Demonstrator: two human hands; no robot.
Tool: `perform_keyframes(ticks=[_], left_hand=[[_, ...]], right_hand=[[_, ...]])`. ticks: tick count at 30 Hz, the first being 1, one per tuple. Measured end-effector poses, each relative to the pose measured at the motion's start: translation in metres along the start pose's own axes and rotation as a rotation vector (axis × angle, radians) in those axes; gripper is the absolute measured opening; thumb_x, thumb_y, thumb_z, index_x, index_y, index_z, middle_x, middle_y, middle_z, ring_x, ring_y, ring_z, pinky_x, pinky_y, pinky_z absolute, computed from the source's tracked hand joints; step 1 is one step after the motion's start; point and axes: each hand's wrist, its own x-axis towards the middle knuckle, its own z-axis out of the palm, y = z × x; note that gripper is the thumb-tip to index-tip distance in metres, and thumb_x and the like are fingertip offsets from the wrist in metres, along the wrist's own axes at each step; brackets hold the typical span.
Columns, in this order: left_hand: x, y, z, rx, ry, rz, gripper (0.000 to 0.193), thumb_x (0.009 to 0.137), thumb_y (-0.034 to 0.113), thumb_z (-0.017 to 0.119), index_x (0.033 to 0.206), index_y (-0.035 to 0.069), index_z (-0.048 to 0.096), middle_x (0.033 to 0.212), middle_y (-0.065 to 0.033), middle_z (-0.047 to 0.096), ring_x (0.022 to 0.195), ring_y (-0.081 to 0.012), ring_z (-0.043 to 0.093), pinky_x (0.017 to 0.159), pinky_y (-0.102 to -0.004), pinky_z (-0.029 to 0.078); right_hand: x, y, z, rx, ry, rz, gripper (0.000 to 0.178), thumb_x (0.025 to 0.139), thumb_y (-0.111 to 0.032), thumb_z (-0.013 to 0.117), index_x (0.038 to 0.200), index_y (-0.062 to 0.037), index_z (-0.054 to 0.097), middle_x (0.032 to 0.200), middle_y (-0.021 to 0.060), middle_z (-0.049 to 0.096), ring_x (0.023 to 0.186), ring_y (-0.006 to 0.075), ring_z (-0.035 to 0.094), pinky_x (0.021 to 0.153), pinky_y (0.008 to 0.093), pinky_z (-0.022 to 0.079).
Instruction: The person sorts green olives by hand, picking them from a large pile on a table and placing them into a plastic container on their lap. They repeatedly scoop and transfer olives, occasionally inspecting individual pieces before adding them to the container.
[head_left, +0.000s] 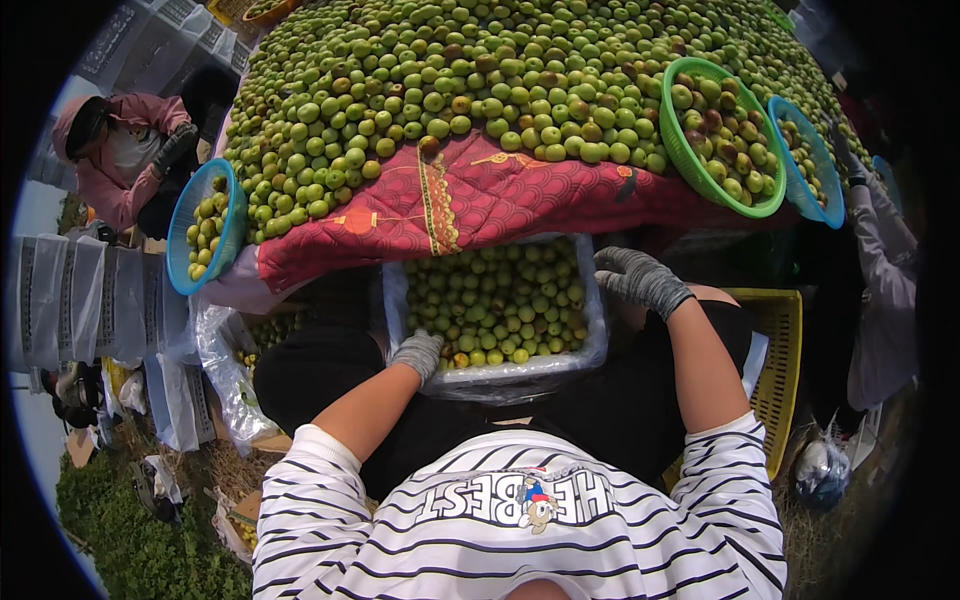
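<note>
A crate lined with clear plastic [591, 300] stands between my knees, filled with small green jujube-like fruit [490, 300], some with brown patches. My left hand [418, 355], in a grey knit glove, is bent over the near left corner of the crate, fingers curled at its rim beside the fruit. Also gloved in grey, my right hand [642, 280] lies along the outside of the right rim with its fingers stretched out, holding nothing. Past the crate, a red patterned quilt [400, 210] hangs at the front of a large heap of the same fruit [480, 80].
A green basket [670, 135] and a blue basket [832, 205] of fruit sit at right, another blue basket [176, 240] at left. A yellow crate [785, 370] stands by my right leg. One person [120, 160] sits at far left; another person's sleeve [885, 230] shows at right.
</note>
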Motion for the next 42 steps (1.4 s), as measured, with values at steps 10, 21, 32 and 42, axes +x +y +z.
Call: perform_keyframes(ticks=[10,21,32,42], left_hand=[[-0.022,0.003,-0.224,-0.576,0.144,0.591,0.038,0.090,0.025,0.065,0.123,0.007,0.061,0.109,-0.0143,0.069,0.100,-0.0234,0.067,0.088,-0.0351,0.052],[0.165,-0.111,-0.511,-0.364,1.400,0.452,0.031,0.093,0.013,0.059,0.123,0.004,0.058,0.119,-0.0172,0.062,0.112,-0.0310,0.060,0.098,-0.0382,0.047],[0.354,-0.111,-0.692,-0.773,1.139,0.217,0.074,0.092,0.045,0.058,0.153,0.027,0.021,0.149,-0.0206,0.039,0.136,-0.0369,0.040,0.112,-0.0417,0.032],[0.444,-0.154,-0.727,-0.751,1.025,0.611,0.047,0.099,0.023,0.048,0.145,0.014,0.041,0.150,-0.0094,0.040,0.133,-0.0221,0.044,0.110,-0.0316,0.036]], right_hand=[[0.079,-0.088,-0.109,0.069,0.240,-0.235,0.041,0.091,-0.031,0.064,0.123,-0.0062,0.060,0.116,0.0153,0.065,0.109,0.0270,0.062,0.095,0.0381,0.049],[0.315,-0.076,-0.275,-0.165,0.979,0.002,0.054,0.090,-0.034,0.061,0.135,-0.0071,0.049,0.138,0.0191,0.049,0.131,0.0316,0.045,0.113,0.0402,0.033],[0.448,-0.032,-0.480,-0.490,1.140,0.160,0.068,0.094,-0.054,0.048,0.150,-0.0204,0.030,0.157,0.0102,0.027,0.146,0.0329,0.019,0.116,0.0549,0.019],[0.495,-0.047,-0.545,-0.490,0.834,0.175,0.071,0.088,-0.070,0.042,0.148,-0.0330,0.036,0.142,0.0129,0.051,0.132,0.0322,0.045,0.112,0.0443,0.031]])
